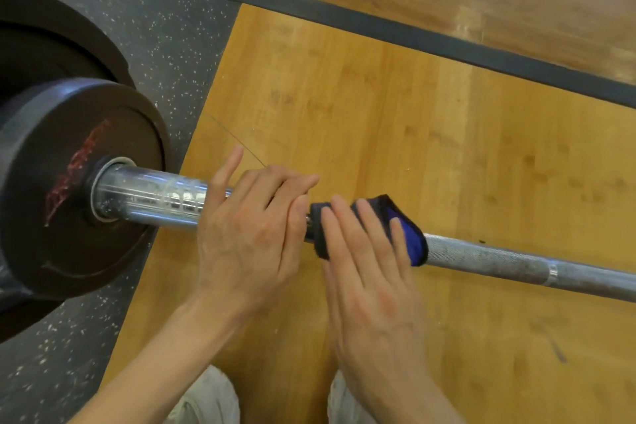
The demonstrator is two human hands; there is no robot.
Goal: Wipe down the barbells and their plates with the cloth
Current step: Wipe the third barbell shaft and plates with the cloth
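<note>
The left hand grips the barbell beside its sleeve; the right hand presses straight fingers on the blue cloth (wrapped round the shaft)

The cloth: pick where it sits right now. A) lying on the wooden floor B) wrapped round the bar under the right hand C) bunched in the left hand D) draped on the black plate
B: the cloth wraps the bar, right hand fingers laid flat over it.
</note>
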